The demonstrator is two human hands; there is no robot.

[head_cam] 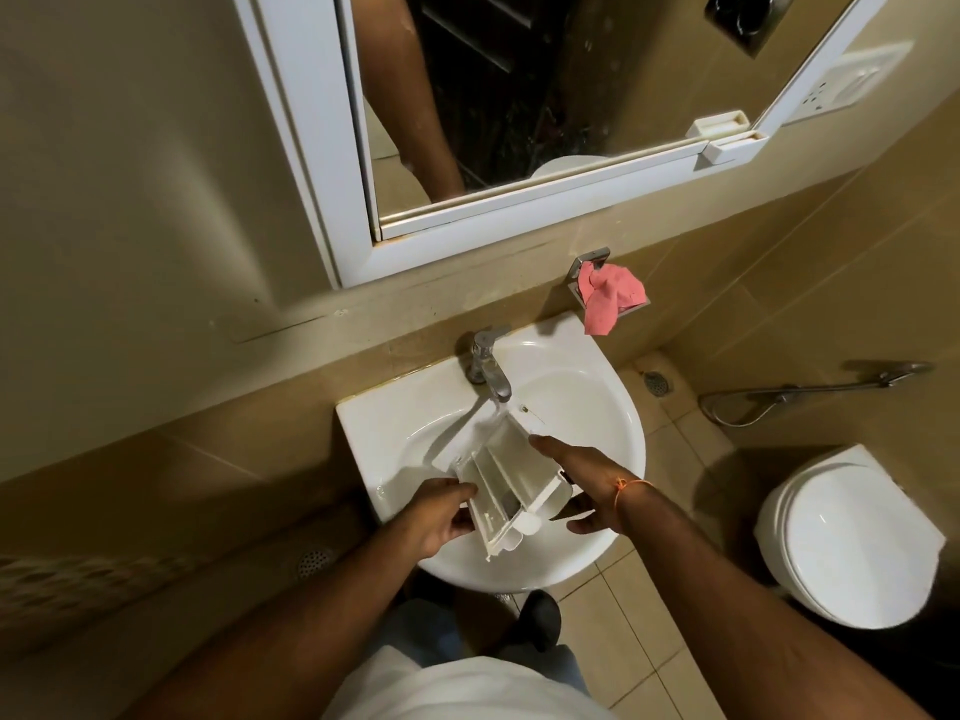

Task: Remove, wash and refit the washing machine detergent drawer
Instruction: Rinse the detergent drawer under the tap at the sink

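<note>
While water is running from the single tap at the back edge of the one white basin, two hands are holding one white detergent drawer over the bowl, its far end tilting up under the stream and its near end reaching toward the front rim. Inside the drawer, long dividers are splitting it into compartments, though how many I cannot tell for sure. At the drawer's left side, the left hand is closing on the edge, fingers curling under and thumb lying on top, so it is clamping the drawer. Over on the right side, the right hand is staying mostly open, fingers stretching flat along the drawer's right wall toward the tap while the thumb is spreading out below, near the front corner; it is pressing against the drawer rather than wrapping it. One orange thread is circling the right wrist. Just off the basin's back right corner, one pink cloth is hanging from a metal wall holder. One mirror with a white frame is hanging above the basin, and one white toilet is standing to the right, well apart from the basin.
</note>
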